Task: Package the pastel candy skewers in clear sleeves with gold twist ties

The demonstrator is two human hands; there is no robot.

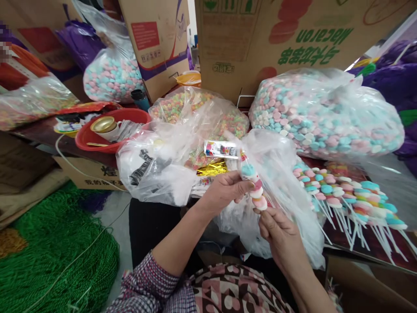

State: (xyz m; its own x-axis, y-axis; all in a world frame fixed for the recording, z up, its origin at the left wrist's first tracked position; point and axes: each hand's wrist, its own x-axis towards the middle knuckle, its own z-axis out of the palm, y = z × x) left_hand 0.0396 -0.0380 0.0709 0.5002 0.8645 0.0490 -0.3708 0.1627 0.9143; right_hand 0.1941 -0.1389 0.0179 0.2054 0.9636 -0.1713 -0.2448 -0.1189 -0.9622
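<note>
A marshmallow skewer (256, 189), with blue, pink and white pieces, slants between my two hands over my lap. My left hand (223, 191) pinches its side near the upper middle with thumb and fingers. Below, my right hand (278, 230) is closed at the skewer's lower end; the stick there is hidden by the fingers. Just beyond the skewer's top lies a small printed packet (221, 149). Gold twist ties (212, 168) lie near my left hand. A crumpled clear plastic bag (270, 152) spreads behind and under my right hand.
Finished-looking marshmallow skewers (345, 191) lie piled at the right. Behind them sits a large bag of marshmallows (319, 117). A bag of gummy candies (195, 108) is at centre back, a red basin (114, 145) at left. Cardboard boxes (228, 56) stand behind; green cords (65, 248) cover the floor.
</note>
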